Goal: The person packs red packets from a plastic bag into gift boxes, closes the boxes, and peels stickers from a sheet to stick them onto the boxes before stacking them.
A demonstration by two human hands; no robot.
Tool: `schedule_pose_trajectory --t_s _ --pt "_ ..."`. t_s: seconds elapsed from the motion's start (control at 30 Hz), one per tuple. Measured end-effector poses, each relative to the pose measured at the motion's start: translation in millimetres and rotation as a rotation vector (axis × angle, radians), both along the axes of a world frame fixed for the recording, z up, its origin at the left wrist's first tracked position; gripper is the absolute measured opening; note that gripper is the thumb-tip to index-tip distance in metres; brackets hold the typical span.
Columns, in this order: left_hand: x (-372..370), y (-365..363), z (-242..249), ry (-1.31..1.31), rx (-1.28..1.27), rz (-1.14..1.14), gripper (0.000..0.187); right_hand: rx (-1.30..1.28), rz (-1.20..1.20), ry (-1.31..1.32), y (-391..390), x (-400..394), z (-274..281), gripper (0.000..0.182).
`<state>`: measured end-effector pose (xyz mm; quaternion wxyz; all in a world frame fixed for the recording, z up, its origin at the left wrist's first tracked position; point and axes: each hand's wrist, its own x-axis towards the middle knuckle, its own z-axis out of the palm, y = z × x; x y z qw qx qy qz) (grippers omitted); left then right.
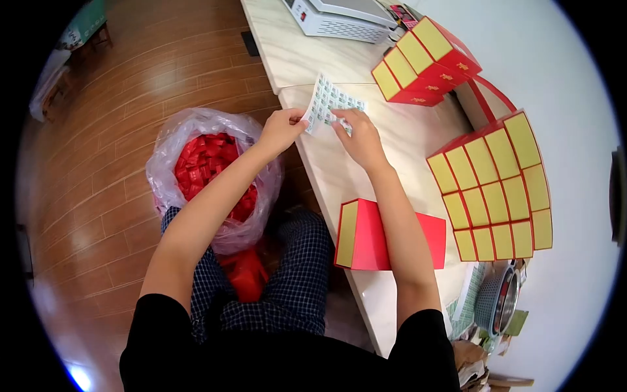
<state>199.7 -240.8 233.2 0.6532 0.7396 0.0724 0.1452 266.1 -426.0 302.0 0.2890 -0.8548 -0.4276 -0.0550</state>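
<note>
My left hand [282, 130] pinches the near left edge of a sheet of small green-and-white printed labels [324, 101]. The sheet is tilted up over the edge of the pale marble-patterned table [385, 157]. At the sheet's right side is my right hand [360, 138], its fingertips at the printed surface, with thumb and index finger apart. I cannot make out a loose label between them. Below my right forearm lies a red box with a yellow end [353, 235], partly covered by that arm.
Stacks of red-and-yellow boxes [493, 189] stand along the wall, with more boxes [415, 59] farther back. A white appliance [346, 19] sits at the far end. A plastic bag of red pieces [206, 166] stands left of my legs. A grey basket [490, 300] is at right.
</note>
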Motion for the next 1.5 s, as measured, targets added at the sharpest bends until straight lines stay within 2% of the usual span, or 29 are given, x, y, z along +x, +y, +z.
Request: schedule_pose_trajectory --t_s 0.07,0.17,0.3,0.43,0.53,0.6,0.97,1.07,1.13,1.2,1.23,1.37,1.5 --pt "-6.4 -11.1 8.7 0.025 -0.042 -0.075 0.028 0.143 0.069 -0.238 7.4 0.4 6.5 0.02" --pt "-11.2 -27.0 18.2 0.022 -0.019 -0.074 0.028 0.143 0.125 -0.287 11.9 -3.1 7.2 0.021" --pt "-3.3 -33.5 6.2 -0.055 0.023 0.047 0.029 0.134 0.099 -0.288 12.0 -6.2 7.8 0.018" --pt "-6.2 -36.3 14.1 -0.043 0.009 0.04 0.029 0.211 0.095 -0.258 12.4 -4.6 5.6 0.011" --pt "-9.2 -40.9 23.3 0.028 -0.078 0.018 0.028 0.172 0.095 -0.276 10.2 -6.2 8.7 0.011" --pt "-10.2 -42.3 28.5 0.05 -0.252 0.006 0.026 0.142 0.098 -0.28 10.0 -7.4 10.7 0.013" --pt "-12.0 -43.2 26.6 0.037 -0.085 0.053 0.027 0.191 0.059 -0.34 12.9 -6.2 3.3 0.01" --pt "-12.1 -41.6 25.3 0.017 -0.137 0.044 0.029 0.199 0.066 -0.342 13.8 -7.3 5.0 0.008" --pt "-10.2 -37.7 28.0 0.096 -0.33 -0.021 0.033 0.196 0.096 -0.344 12.8 -9.3 9.1 0.008" --pt "-11.1 -30.5 32.1 0.17 -0.402 -0.057 0.035 0.185 0.133 -0.349 13.7 -9.7 9.0 0.007" --pt "-12.0 -27.9 37.5 0.241 -0.471 -0.087 0.037 0.129 0.159 -0.439 14.2 -8.9 8.7 0.006" --pt "-10.6 -22.7 47.6 0.225 -0.299 -0.105 0.038 0.036 0.22 -0.614 14.7 -13.5 13.2 0.011" --pt "-5.1 -12.6 46.9 0.251 -0.333 -0.07 0.032 0.052 0.28 -0.62 15.4 -19.5 18.5 0.016"
